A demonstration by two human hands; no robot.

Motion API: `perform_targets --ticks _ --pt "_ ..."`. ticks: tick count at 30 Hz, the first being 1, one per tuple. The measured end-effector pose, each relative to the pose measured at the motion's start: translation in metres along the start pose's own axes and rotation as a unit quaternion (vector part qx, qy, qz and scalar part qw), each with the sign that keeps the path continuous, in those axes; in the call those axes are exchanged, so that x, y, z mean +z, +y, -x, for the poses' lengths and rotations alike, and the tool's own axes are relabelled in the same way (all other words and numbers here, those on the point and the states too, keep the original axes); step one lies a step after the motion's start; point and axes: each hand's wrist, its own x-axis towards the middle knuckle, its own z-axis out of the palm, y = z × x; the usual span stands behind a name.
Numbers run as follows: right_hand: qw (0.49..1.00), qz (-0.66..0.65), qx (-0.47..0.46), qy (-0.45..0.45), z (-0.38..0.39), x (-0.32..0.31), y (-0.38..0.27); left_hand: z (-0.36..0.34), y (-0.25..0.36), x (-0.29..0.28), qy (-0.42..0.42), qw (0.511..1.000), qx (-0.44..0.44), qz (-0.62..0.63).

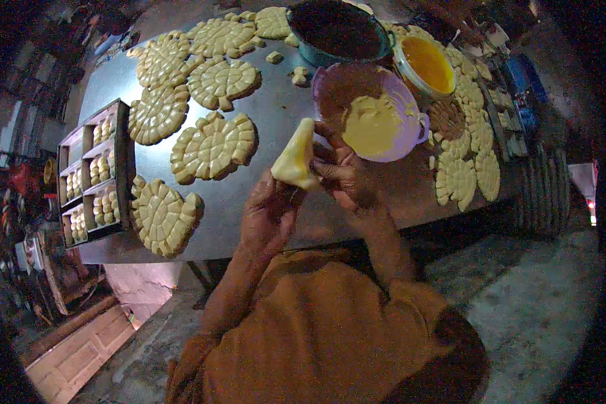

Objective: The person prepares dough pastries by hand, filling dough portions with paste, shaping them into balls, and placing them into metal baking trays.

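Observation:
In front of me, over the table's near side, I hold a pale, cone-shaped piece of dough [295, 158] with its narrow end pointing up and away. My left hand [271, 210] grips its lower end from below. At its right side, the bent fingers of my right hand [347, 176] press on the edge. Just beyond my right hand stands a purple basin [411, 108] with a thick yellow paste [372, 126] inside. Flat rounds of dough cut into segments [214, 147] lie to the left of my hands.
A metal table [222, 222] bears everything. At its left edge stands a compartmented tray [122, 168] with small dough balls. Behind the basin are a dark teal tub [310, 55] and a pail of orange-yellow liquid [427, 64]. More dough rounds [455, 180] cover the right side.

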Motion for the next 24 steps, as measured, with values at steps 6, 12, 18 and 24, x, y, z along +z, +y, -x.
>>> perform_targets --ticks 6,12,18,24 --pt "0.962 0.238 -0.130 -0.011 -0.004 0.015 0.030 0.001 0.039 -0.013 -0.019 0.997 0.044 -0.068" --pt "0.579 0.747 -0.308 -0.110 -0.005 0.056 0.028 0.010 0.081 -0.013 -0.002 0.959 0.107 -0.263" --pt "0.762 0.625 -0.161 -0.053 -0.010 0.094 0.027 0.027 0.122 -0.030 -0.069 0.877 0.083 -0.469" --pt "0.700 0.681 -0.185 -0.112 -0.029 0.098 0.021 0.025 0.146 -0.042 -0.114 0.910 0.005 -0.398"
